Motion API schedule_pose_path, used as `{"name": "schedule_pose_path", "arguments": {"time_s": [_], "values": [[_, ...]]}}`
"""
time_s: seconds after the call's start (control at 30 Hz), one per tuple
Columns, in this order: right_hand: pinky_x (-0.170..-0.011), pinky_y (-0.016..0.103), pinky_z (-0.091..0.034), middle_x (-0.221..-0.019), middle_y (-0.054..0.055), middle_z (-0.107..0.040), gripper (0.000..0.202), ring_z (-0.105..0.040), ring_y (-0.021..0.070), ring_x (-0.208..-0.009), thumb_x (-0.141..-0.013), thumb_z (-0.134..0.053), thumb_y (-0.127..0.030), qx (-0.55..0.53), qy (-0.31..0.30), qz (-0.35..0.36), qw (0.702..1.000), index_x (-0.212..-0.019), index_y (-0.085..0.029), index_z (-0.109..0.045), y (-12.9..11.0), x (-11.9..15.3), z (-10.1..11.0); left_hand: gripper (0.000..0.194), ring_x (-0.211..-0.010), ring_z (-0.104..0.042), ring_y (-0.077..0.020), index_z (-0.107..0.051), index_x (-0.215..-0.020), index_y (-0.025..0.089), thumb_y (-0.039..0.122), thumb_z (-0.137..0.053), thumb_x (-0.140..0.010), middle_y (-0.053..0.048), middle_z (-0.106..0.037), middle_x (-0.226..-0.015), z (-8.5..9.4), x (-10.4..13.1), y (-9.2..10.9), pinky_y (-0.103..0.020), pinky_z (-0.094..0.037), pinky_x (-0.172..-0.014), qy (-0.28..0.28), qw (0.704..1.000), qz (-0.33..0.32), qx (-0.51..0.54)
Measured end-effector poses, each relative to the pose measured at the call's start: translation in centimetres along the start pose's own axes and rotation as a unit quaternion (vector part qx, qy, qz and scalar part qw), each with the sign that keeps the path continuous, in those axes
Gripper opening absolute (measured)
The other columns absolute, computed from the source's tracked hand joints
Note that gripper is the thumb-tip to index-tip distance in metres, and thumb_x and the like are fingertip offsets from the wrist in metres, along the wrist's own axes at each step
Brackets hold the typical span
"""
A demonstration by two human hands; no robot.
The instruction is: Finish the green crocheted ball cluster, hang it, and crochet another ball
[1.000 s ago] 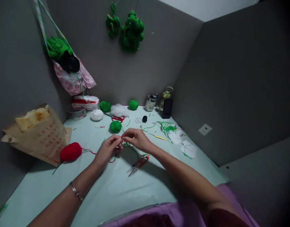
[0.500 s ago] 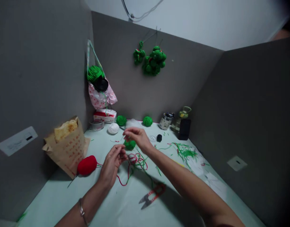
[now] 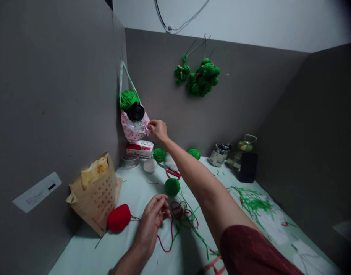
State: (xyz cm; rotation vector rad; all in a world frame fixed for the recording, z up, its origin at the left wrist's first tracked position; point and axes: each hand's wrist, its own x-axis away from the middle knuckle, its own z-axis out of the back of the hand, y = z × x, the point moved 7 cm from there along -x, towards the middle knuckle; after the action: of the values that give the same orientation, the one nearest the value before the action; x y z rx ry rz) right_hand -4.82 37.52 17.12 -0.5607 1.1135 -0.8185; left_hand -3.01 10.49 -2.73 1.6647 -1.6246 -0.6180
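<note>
My right hand [image 3: 158,128] is stretched far forward, its fingers pinched at the right edge of a pink spotted bag [image 3: 132,131]. Whatever lies in the pinch is too small to make out. The bag hangs from the wall with green yarn [image 3: 129,100] and a round black item [image 3: 136,112] at its top. Over the table, my left hand [image 3: 156,212] is closed, thumb against fingers; I cannot make out what it holds. Just right of it lie tangled red and green yarn strands [image 3: 189,215]. A green yarn ball [image 3: 172,187] sits beyond the left fingertips.
A red yarn ball [image 3: 118,218] lies by a paper bag [image 3: 92,194] at left. Red-handled scissors [image 3: 173,174] lie behind the green ball. Orange snips [image 3: 215,265] are partly hidden by my right sleeve. Green scraps [image 3: 252,202], a tin [image 3: 219,156] and a phone [image 3: 248,167] are at right.
My right hand has moved from near my left hand forward and up to the hanging bag. My left hand stays low over the table. The camera view has shifted.
</note>
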Motion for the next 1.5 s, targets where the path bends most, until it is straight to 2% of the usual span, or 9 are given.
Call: {"name": "schedule_pose_path", "arguments": {"time_s": [0.3, 0.43, 0.57, 0.7, 0.83, 1.1, 1.23, 1.33, 1.5], "values": [[-0.067, 0.025, -0.048, -0.093, 0.008, -0.071, 0.029, -0.062, 0.0097, -0.061, -0.1, -0.044, -0.03, 0.027, -0.045, -0.011, 0.999, -0.114, -0.011, -0.062, 0.7, 4.1, 4.8, 0.025, -0.061, -0.058, -0.0104, -0.071, -0.085, 0.014, 0.032, -0.081, -0.07, 0.0, -0.062, -0.073, 0.0, 0.2, 1.6, -0.021, -0.048, -0.059, 0.027, 0.999, -0.029, 0.018], [-0.064, 0.024, -0.044, -0.078, 0.003, -0.065, 0.03, -0.059, 0.012, -0.065, -0.1, -0.042, -0.034, 0.043, -0.11, 0.021, 0.993, -0.09, -0.015, -0.063, -0.5, 14.8, 7.3, 0.019, -0.066, -0.057, -0.0081, -0.069, -0.085, 0.016, 0.027, -0.077, -0.072, 0.002, -0.061, -0.076, 1.9, -0.5, 5.0, -0.019, -0.049, -0.064, 0.076, 0.99, -0.109, 0.052], [-0.07, 0.026, -0.044, -0.082, 0.003, -0.066, 0.014, -0.059, 0.015, -0.075, -0.092, -0.06, -0.031, 0.073, -0.241, 0.084, 0.964, -0.087, -0.019, -0.064, -3.1, 28.4, 5.4, 0.015, -0.065, -0.057, -0.0077, -0.069, -0.086, 0.016, 0.025, -0.074, -0.075, 0.003, -0.061, -0.075, 2.8, -0.6, 7.3, -0.018, -0.049, -0.065, 0.095, 0.98, -0.163, 0.056], [-0.089, 0.037, -0.044, -0.105, 0.012, -0.066, 0.022, -0.057, 0.0231, -0.099, -0.096, -0.055, -0.037, 0.255, -0.395, 0.252, 0.846, -0.103, -0.017, -0.062, -3.9, 37.1, 1.0, 0.013, -0.063, -0.057, -0.0074, -0.068, -0.085, 0.015, 0.023, -0.073, -0.075, 0.002, -0.061, -0.073, 2.1, -0.2, 7.6, -0.019, -0.049, -0.064, 0.089, 0.978, -0.187, 0.037], [-0.098, 0.038, -0.042, -0.116, 0.014, -0.063, 0.021, -0.054, 0.0238, -0.111, -0.098, -0.053, -0.032, 0.346, -0.372, 0.19, 0.84, -0.109, -0.015, -0.06, -0.2, 36.3, 3.2, 0.014, -0.063, -0.058, -0.0085, -0.068, -0.083, 0.014, 0.023, -0.074, -0.074, 0.001, -0.062, -0.073, 1.6, -0.4, 8.2, -0.021, -0.05, -0.065, 0.083, 0.978, -0.193, 0.004], [-0.089, 0.033, -0.045, -0.112, 0.014, -0.065, 0.021, -0.058, 0.0229, -0.107, -0.098, -0.047, -0.015, 0.476, -0.268, -0.006, 0.838, -0.107, -0.014, -0.066, 7.3, 35.4, 20.5, 0.015, -0.06, -0.055, -0.0086, -0.061, -0.079, 0.018, 0.026, -0.07, -0.071, 0.003, -0.057, -0.069, 5.2, -2.4, 9.1, -0.022, -0.049, -0.066, 0.143, 0.962, -0.223, -0.057], [-0.084, 0.037, -0.045, -0.106, 0.018, -0.065, 0.017, -0.061, 0.0278, -0.097, -0.094, -0.054, -0.014, 0.536, -0.239, -0.08, 0.806, -0.099, -0.014, -0.07, 7.9, 35.4, 25.8, 0.022, -0.061, -0.055, -0.0099, -0.061, -0.082, 0.019, 0.034, -0.071, -0.069, 0.003, -0.057, -0.07, 5.1, -2.9, 8.3, -0.024, -0.049, -0.066, 0.124, 0.957, -0.229, -0.127], [-0.087, 0.04, -0.043, -0.109, 0.021, -0.065, 0.02, -0.06, 0.0323, -0.103, -0.096, -0.051, -0.017, 0.552, -0.225, -0.084, 0.799, -0.096, -0.013, -0.071, 6.6, 33.9, 25.7, 0.027, -0.064, -0.059, -0.0135, -0.064, -0.086, 0.019, 0.04, -0.071, -0.07, 0.001, -0.061, -0.072, 2.7, -2.8, 7.8, -0.028, -0.051, -0.068, 0.063, 0.949, -0.22, -0.218], [-0.085, 0.035, -0.042, -0.111, 0.016, -0.067, 0.028, -0.062, 0.0264, -0.101, -0.099, -0.042, -0.015, 0.513, -0.248, -0.031, 0.821, -0.111, -0.016, -0.067, 4.2, 30.5, 19.2, 0.028, -0.095, -0.066, -0.0272, -0.073, -0.089, 0.021, 0.035, -0.081, -0.065, -0.006, -0.072, -0.095, -3.7, -4.1, 5.5, -0.04, -0.051, -0.089, -0.085, 0.879, -0.21, -0.419]]}}
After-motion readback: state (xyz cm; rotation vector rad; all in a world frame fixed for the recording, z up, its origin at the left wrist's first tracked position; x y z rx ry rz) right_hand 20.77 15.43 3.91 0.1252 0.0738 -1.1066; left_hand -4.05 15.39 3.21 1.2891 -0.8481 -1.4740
